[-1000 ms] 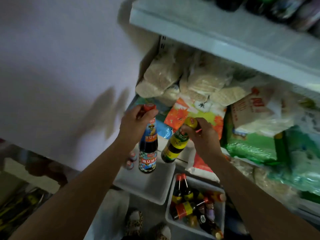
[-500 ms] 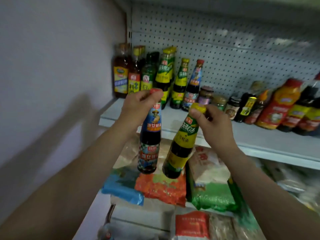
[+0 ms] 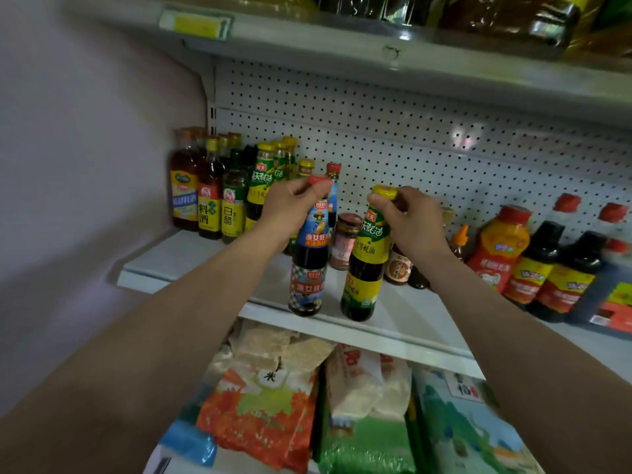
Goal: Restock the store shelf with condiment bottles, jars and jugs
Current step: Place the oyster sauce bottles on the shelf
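Observation:
My left hand grips the neck of a dark bottle with a red cap and blue label. In my right hand is a dark bottle with a yellow cap and green-yellow label, held by its cap. Both bottles hang upright side by side at the front of the white shelf; their bases are at the shelf's front edge, and I cannot tell whether they touch it.
Several bottles stand at the shelf's back left and a jar sits behind the held bottles. Red-capped bottles fill the right side. A wall closes the left. Bagged goods lie on the shelf below.
Both hands have carried the bottles up from the crate level to the condiment shelf, and the bottles now hang upright at its front edge. The view has tilted upward.

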Demonstrator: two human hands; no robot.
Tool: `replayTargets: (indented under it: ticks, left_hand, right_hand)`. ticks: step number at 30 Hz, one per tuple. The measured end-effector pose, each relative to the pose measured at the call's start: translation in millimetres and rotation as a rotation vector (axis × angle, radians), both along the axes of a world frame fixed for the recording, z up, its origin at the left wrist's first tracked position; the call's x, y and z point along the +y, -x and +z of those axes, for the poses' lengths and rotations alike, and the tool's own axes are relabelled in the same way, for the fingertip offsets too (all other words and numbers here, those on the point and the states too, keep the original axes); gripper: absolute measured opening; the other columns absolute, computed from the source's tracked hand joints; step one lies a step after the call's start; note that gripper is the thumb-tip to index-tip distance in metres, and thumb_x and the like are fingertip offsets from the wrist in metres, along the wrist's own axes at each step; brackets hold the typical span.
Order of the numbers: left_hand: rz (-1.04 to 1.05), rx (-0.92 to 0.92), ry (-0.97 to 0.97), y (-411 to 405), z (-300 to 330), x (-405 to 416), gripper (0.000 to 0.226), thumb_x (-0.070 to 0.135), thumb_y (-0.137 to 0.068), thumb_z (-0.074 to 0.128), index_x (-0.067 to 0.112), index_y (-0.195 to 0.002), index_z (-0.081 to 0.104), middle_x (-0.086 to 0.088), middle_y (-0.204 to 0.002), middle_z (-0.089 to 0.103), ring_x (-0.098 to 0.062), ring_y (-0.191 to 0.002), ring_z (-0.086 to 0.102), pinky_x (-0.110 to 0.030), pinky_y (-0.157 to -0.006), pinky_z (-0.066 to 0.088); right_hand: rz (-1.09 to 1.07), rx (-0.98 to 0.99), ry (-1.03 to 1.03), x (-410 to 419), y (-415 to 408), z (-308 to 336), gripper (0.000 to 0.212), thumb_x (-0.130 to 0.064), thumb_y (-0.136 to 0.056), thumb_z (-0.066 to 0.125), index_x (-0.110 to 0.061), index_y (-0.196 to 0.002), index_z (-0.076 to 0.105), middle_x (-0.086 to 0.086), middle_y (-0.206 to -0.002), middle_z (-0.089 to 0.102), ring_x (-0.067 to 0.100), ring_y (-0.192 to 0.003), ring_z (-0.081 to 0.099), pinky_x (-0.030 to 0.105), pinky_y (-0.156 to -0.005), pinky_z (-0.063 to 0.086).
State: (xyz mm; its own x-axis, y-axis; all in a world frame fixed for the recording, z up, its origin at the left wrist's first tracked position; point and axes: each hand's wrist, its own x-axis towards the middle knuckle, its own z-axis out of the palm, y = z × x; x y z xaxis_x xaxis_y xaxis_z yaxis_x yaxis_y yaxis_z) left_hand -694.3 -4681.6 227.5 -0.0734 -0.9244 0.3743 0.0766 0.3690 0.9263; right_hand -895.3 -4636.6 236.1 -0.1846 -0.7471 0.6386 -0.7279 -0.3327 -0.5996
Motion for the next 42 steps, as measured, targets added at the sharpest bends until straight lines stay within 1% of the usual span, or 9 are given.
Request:
replayTargets:
  ticks: [5,11,19,22,26,30,34,39,42]
  left_hand:
    - [-0.003,-0.009,-0.016,33,-11,-29,0.017,0.029,-0.089,0.072,0.021,-0.103,0.074,0.008,-0.087,0.074,-0.006,-0.072,0.072,-0.019,-0.061,0.054]
    - [-0.023,0.016,-0.032,52,-14,-67,0.011,0.036,-0.087,0.073,0.03,-0.096,0.073,0.001,-0.098,0.076,-0.017,-0.086,0.074,-0.033,-0.078,0.06]
    - [-0.067,0.035,-0.01,73,-15,-103,0.002,0.033,-0.087,0.073,0.033,-0.09,0.073,0.005,-0.093,0.074,-0.015,-0.09,0.072,-0.032,-0.079,0.058]
    - [-0.093,0.027,0.0,75,-17,-111,0.005,0.034,-0.088,0.072,0.032,-0.093,0.073,0.004,-0.096,0.074,-0.016,-0.092,0.071,-0.036,-0.084,0.059]
    - [-0.133,0.004,-0.015,74,-23,-119,0.016,0.04,-0.088,0.071,0.032,-0.102,0.072,0.003,-0.104,0.073,-0.017,-0.101,0.069,-0.043,-0.094,0.056]
    - [-0.172,-0.079,-0.01,65,-27,-118,0.042,0.044,-0.089,0.069,0.024,-0.125,0.066,0.004,-0.115,0.067,-0.014,-0.108,0.063,-0.041,-0.099,0.052]
    - [-0.132,-0.094,-0.019,40,-38,-112,0.055,0.038,-0.089,0.071,0.019,-0.138,0.055,0.008,-0.112,0.061,-0.008,-0.107,0.058,-0.03,-0.096,0.048]
    - [-0.103,-0.131,-0.052,-6,-65,-103,0.048,0.036,-0.089,0.071,0.019,-0.131,0.056,0.009,-0.107,0.066,0.011,-0.087,0.058,-0.013,-0.072,0.046]
    - [-0.121,-0.172,-0.066,-33,-81,-101,0.047,0.037,-0.09,0.069,0.022,-0.132,0.056,0.004,-0.115,0.07,0.008,-0.092,0.06,-0.019,-0.081,0.05]
  right_hand:
    - [-0.023,0.038,-0.007,-25,25,-10,0.036,-0.051,-0.088,0.067,-0.016,-0.082,0.062,-0.009,-0.07,0.059,0.011,-0.066,0.057,0.026,-0.056,0.039]
    - [-0.049,-0.052,-0.048,-44,33,-20,0.041,-0.054,-0.087,0.067,-0.013,-0.086,0.065,0.003,-0.079,0.068,0.022,-0.077,0.066,0.043,-0.069,0.057]
    - [-0.071,-0.104,-0.08,-54,27,-19,0.03,-0.046,-0.089,0.068,-0.017,-0.087,0.066,0.0,-0.08,0.069,0.022,-0.082,0.067,0.033,-0.066,0.052]
    - [-0.086,-0.136,-0.084,-54,31,-28,0.037,-0.049,-0.088,0.068,-0.013,-0.089,0.065,0.008,-0.083,0.068,0.029,-0.083,0.066,0.043,-0.07,0.054]
    - [-0.092,-0.113,-0.19,-44,38,-53,0.037,-0.058,-0.087,0.064,-0.023,-0.1,0.068,0.002,-0.092,0.071,0.022,-0.09,0.068,0.049,-0.08,0.057]
    - [0.01,-0.189,-0.324,-28,42,-93,0.034,-0.038,-0.09,0.071,-0.024,-0.12,0.065,-0.008,-0.108,0.073,0.012,-0.103,0.067,0.041,-0.09,0.056]
    - [-0.017,-0.214,-0.439,-16,37,-127,0.052,-0.023,-0.083,0.08,-0.023,-0.131,0.06,-0.007,-0.111,0.072,0.014,-0.099,0.068,0.016,-0.076,0.051]
    - [-0.191,-0.185,-0.418,-21,10,-148,0.066,-0.034,-0.074,0.087,-0.027,-0.131,0.054,-0.007,-0.107,0.069,0.014,-0.095,0.066,0.027,-0.076,0.047]
    - [-0.159,-0.141,-0.405,-30,-19,-147,0.067,-0.036,-0.073,0.087,-0.023,-0.131,0.055,-0.004,-0.11,0.069,0.017,-0.097,0.065,0.026,-0.076,0.044]
